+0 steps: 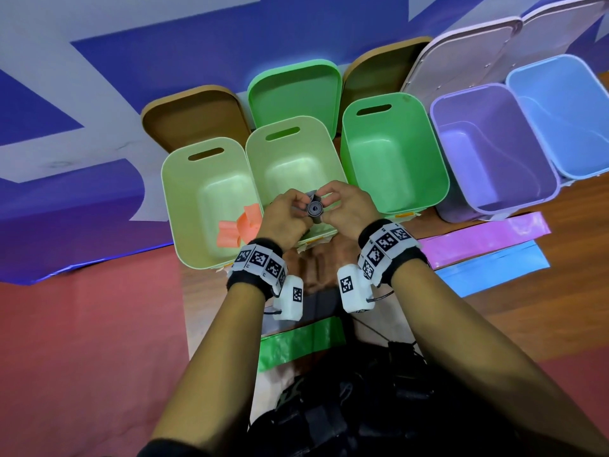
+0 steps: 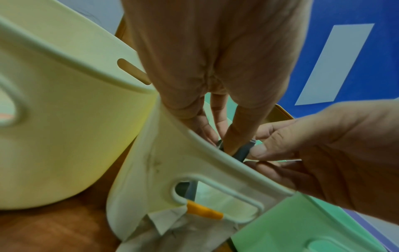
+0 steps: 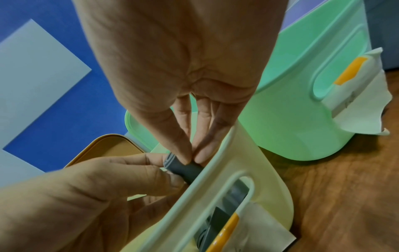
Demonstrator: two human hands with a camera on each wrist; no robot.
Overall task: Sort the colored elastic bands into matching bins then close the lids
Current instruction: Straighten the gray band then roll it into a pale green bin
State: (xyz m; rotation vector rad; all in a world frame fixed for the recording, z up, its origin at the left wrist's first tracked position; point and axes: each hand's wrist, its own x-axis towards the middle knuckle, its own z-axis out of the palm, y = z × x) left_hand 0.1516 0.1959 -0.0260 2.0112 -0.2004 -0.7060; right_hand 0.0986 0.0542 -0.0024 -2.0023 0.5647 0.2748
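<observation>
Both hands hold a tightly rolled dark grey band (image 1: 314, 209) just above the near rim of the middle pale green bin (image 1: 296, 150). My left hand (image 1: 300, 206) pinches the roll from the left, and my right hand (image 1: 328, 202) pinches it from the right. The right wrist view shows the right fingertips (image 3: 183, 158) pressed on the grey roll (image 3: 186, 169). More grey band material (image 3: 235, 192) shows through that bin's handle slot. Orange bands (image 1: 239, 225) lie in the leftmost pale bin (image 1: 184, 206). A green bin (image 1: 395, 153), a purple bin (image 1: 494, 153) and a blue bin (image 1: 560, 117) stand open to the right.
Flat pink (image 1: 484, 242), blue (image 1: 491, 273) and green (image 1: 296, 344) bands lie on the wooden table near me. Open lids lean behind the bins: brown (image 1: 194, 117), green (image 1: 295, 90) and lilac (image 1: 461, 57). A blue and white wall rises behind them.
</observation>
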